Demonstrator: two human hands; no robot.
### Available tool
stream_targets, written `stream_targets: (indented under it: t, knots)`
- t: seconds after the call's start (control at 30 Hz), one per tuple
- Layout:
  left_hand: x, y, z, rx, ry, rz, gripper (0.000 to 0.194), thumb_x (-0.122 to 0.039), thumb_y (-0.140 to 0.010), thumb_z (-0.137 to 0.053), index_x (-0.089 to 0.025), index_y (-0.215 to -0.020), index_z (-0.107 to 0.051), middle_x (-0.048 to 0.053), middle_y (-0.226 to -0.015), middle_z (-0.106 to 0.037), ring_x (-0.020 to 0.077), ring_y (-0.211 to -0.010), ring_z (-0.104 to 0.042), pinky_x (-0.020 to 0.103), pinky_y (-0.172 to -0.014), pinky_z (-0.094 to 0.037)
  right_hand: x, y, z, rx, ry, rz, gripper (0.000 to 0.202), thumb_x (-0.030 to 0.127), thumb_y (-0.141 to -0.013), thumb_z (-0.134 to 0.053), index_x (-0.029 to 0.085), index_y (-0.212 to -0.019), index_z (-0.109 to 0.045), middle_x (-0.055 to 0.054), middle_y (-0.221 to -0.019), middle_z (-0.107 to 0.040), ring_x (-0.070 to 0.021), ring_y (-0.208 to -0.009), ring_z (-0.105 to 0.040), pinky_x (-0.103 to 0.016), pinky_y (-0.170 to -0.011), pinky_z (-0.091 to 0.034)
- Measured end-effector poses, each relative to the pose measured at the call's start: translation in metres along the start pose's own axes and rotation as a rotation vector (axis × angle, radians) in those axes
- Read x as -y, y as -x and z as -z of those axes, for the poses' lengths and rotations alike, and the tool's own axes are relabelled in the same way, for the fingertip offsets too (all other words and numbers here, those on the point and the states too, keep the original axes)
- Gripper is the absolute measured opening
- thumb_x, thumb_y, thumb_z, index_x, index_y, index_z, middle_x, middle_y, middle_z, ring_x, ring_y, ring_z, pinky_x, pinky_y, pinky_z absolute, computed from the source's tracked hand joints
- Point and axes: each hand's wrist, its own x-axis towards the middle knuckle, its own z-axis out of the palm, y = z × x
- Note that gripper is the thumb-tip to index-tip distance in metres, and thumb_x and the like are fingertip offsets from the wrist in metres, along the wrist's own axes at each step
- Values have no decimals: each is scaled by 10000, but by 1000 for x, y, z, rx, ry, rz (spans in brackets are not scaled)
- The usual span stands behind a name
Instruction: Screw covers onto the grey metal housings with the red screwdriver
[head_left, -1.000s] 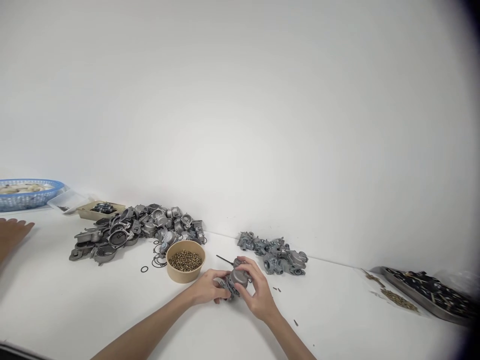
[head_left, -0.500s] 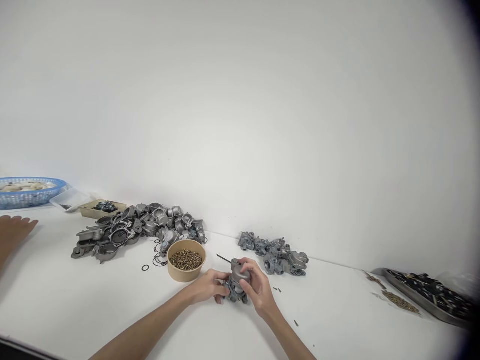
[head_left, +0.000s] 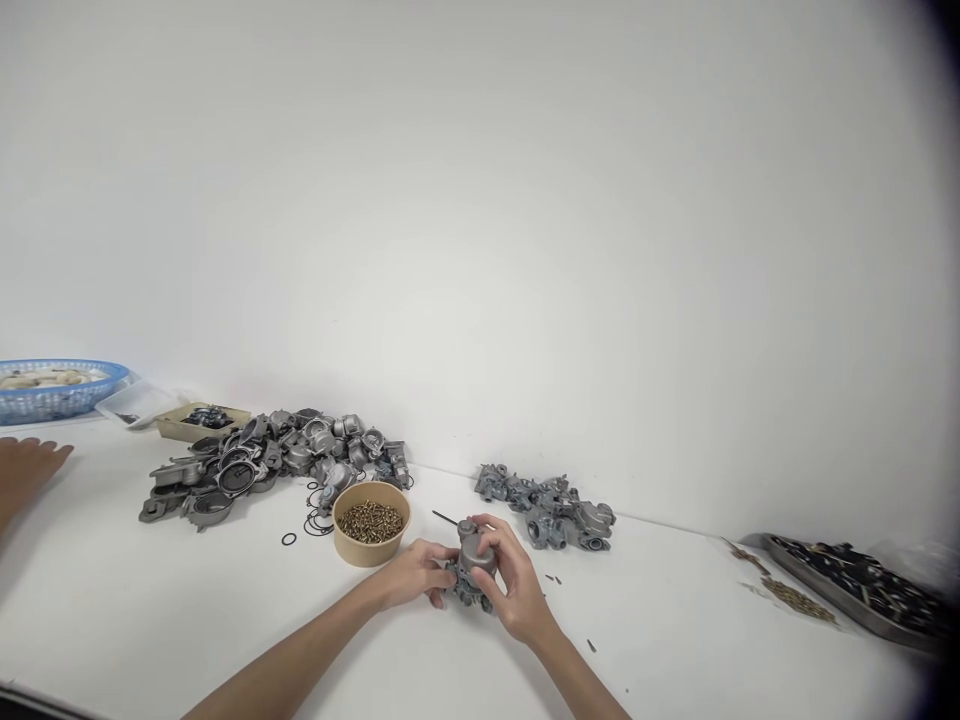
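The white surface (head_left: 150,620) is carrying everything. On it, two heaps of grey metal castings are lying: the big heap (head_left: 262,462) at the left and the small heap (head_left: 547,510) just behind the hands. One metal tray (head_left: 862,590) with dark small parts is sitting at the far right, one blue basket (head_left: 52,385) at the far left. One paper bowl (head_left: 371,525) full of screws is standing just beside the left hand (head_left: 412,578). One grey metal part (head_left: 472,565) is sitting between both hands, low over the surface. The left hand is gripping it from the left, and the right hand (head_left: 514,585) is closing around its top and right side. Another person's hand (head_left: 26,465) is resting at the left edge. A few black rings (head_left: 315,520) are lying near the bowl; I cannot count them exactly.
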Motion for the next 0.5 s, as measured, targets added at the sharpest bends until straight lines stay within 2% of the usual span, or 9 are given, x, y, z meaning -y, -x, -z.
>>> stream_targets:
  t: [0.13,0.3,0.5]
  knots:
    - [-1,1,1,-7,-16,25,420,-348,-767,-695,-171,-1148,-702,19,-747,-592,129,-619,-548,324,-699,-542,3,0,2,37,70,15,152,374,-905,-566,230,-927,-523,-137,-1291,-501,-312,-1190,-519,-422,-943,-455]
    - [-1,1,1,-17,-5,33,403,-340,-751,-693,-158,-1110,-715,36,-762,-604,149,-668,-572,319,-704,-550,-2,1,0,32,76,1,155,370,-900,-569,227,-886,-509,-132,-1233,-534,-264,-1009,-590,-347,-766,-510]
    - [-2,1,0,-46,-30,60,381,-350,-752,-685,-156,-1077,-729,51,-792,-634,147,-666,-580,311,-693,-560,3,-2,7,94,123,-17,174,376,-882,-583,221,-851,-509,-134,-1219,-560,-300,-1082,-571,-400,-858,-493]
